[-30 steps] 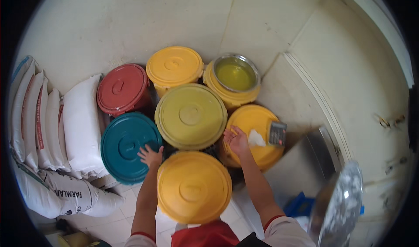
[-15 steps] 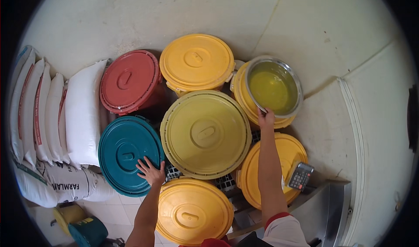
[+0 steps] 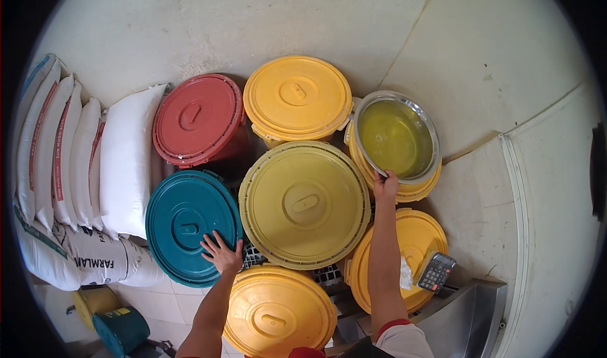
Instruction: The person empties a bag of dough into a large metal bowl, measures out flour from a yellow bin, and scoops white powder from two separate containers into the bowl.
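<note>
My right hand [image 3: 386, 185] grips the near rim of a metal bowl [image 3: 432, 119] that holds yellow-green liquid. Beneath the bowl is the yellow lid [image 3: 420, 192] of a tub. Fingers spread, my left hand [image 3: 222, 254] rests on the right edge of a teal tub lid [image 3: 183, 209] and holds nothing. Between my hands sits a large olive-yellow lidded tub [image 3: 305, 231]. My right forearm passes over another yellow lid [image 3: 417, 238], on which lie a calculator [image 3: 436, 273] and a crumpled white piece [image 3: 405, 274].
A red lidded tub [image 3: 196, 115] and a yellow one [image 3: 297, 96] stand along the far wall. Another yellow lid [image 3: 272, 320] is nearest me. White sacks [image 3: 131, 162] are stacked at the left, small buckets [image 3: 120, 329] below them. A steel unit [image 3: 471, 310] borders the right.
The bowl has shifted slightly left relative to the lid under it, with my right hand still on its rim. My left hand stays on the teal lid. The whole view has shifted a little.
</note>
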Demonstrator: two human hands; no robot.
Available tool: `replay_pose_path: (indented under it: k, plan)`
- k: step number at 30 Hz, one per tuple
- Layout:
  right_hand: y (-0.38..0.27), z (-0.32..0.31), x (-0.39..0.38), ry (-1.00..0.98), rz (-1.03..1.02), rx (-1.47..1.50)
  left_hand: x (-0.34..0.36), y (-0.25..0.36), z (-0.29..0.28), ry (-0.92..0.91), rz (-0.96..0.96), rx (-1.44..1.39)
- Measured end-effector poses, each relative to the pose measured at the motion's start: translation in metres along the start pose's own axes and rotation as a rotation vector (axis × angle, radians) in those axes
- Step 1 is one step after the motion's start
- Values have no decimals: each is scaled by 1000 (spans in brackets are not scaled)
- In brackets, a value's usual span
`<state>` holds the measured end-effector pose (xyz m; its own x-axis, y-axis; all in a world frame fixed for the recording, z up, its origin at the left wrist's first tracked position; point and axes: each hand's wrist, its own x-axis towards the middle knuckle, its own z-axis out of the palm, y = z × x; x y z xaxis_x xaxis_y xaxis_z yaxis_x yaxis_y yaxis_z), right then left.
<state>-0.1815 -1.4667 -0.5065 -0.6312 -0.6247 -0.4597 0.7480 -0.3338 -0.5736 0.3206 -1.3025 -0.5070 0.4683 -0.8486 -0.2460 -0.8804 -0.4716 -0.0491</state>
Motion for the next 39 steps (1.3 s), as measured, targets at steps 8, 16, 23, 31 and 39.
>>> replay_pose_path:
  k: [8,16,23,31,39]
  plan:
    - [22,11,-42,-42,98,46,1,-4,6,13,-10,7]
    - [40,10,-69,-82,-3,-86,1,-2,5,8,7,-7]
    - [77,23,-89,-142,184,-69,1,-2,4,13,5,-6]
    - [134,46,-91,-232,306,-183,3,-3,4,47,23,-10]
    - [193,89,-125,-340,378,-254,5,-3,-4,5,17,-36]
